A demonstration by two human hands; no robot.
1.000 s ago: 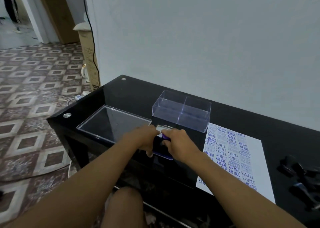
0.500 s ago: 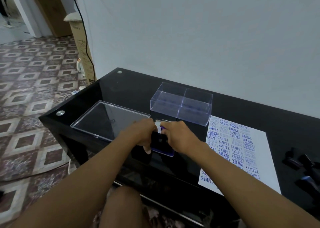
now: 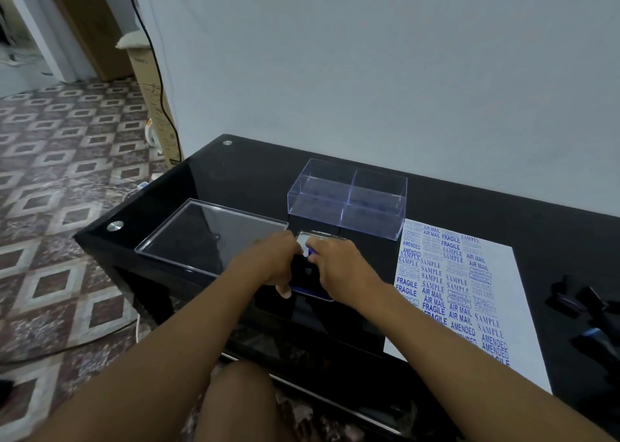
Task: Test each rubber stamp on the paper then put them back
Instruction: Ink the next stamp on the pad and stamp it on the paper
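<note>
Both hands on one flat dark ink pad (image 3: 310,282) with a violet edge, lying on the black glass table (image 3: 255,179). Left hand (image 3: 273,263) curled over the pad's left side, thumb down at the near edge, gripping it. Right hand (image 3: 339,268) curled over the right side, fingertips (image 3: 313,245) at a pale rectangular patch on the far end; cannot tell whether pinching a lid or only pressing. Directly beyond the grip, close to the fingertips: clear plastic box (image 3: 347,198), upright, divided into compartments. Left of the grip, just beside the left hand: clear flat lid (image 3: 201,237) lying on the table. Right of the grip, beside the right forearm: white paper (image 3: 523,307) covered in blue stamped words, among them SAMPLE, AIR MAIL, FRAGILE, AMENDED. Farther right, well apart from both hands: dark rubber stamps (image 3: 583,302) lying loose on the table, number not countable.
</note>
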